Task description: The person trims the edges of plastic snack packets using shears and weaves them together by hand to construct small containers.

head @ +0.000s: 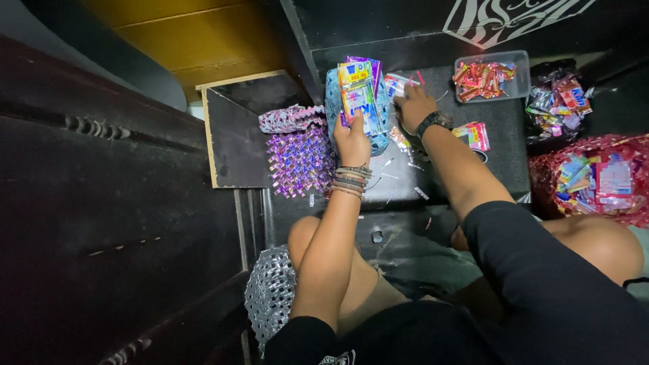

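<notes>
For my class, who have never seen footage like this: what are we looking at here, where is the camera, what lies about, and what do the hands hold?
There is no machine: these are one person's two bare hands, filmed by a camera worn on the head, looking down past the knees at a dark low surface.

The left hand, with bead bracelets at the wrist, grips a blue woven basket stuffed with bright flat wrappers. The right hand, with a dark wristwatch, rests on loose wrappers beside the basket.

Around them lie a purple woven mat, a clear tub of red wrappers, a dark bag of wrappers, a red woven basket with more wrappers, and a silver woven piece by the left knee.
</notes>
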